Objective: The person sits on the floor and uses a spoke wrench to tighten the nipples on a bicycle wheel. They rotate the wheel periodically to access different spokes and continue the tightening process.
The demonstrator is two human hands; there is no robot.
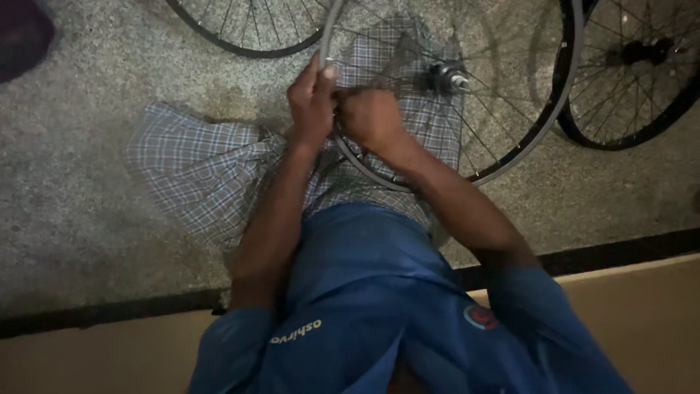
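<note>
While both forearms reach far from the blue shirt (pixel 364 292), the hands meet at the near-left rim of the wheel (pixel 510 146), which stands over the checked lap. Left hand (pixel 312 102): wrist straight, fingers up, grip clenched on the rim with thumb pressed at its edge. Right hand (pixel 370 118): knuckles toward camera, fist curled at the rim and spokes; what it grasps is hidden. Hub (pixel 446 76) sits farther right. Two more wheels (pixel 634 102) lie on the floor (pixel 73 182) beyond.
</note>
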